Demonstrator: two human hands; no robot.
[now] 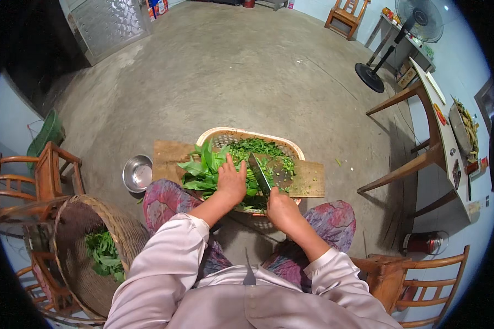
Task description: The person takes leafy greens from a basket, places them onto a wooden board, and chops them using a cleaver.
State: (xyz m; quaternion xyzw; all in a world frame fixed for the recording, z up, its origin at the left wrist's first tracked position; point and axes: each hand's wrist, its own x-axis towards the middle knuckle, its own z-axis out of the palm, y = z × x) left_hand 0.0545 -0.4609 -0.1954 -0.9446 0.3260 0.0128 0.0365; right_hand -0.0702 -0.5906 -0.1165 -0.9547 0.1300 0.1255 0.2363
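Observation:
My right hand [283, 209] grips the handle of a kitchen knife [259, 174], its dark blade pointing away from me over the greens. On the left, my left hand [231, 181] presses down on a bunch of leafy greens [201, 166], fingers spread. Beneath them a wooden board [308, 179] lies across an oval plastic basket [292, 147]. Chopped greens [257, 146] fill the basket's far part, and small bits are scattered on the board right of the blade.
A metal bowl [138, 173] stands on the floor left of the board. Further left, a large woven basket [123, 234] holds more leafy greens [106, 255]. Wooden chairs [51, 177] stand at both sides. At right are a table [436, 123] and a standing fan [399, 41].

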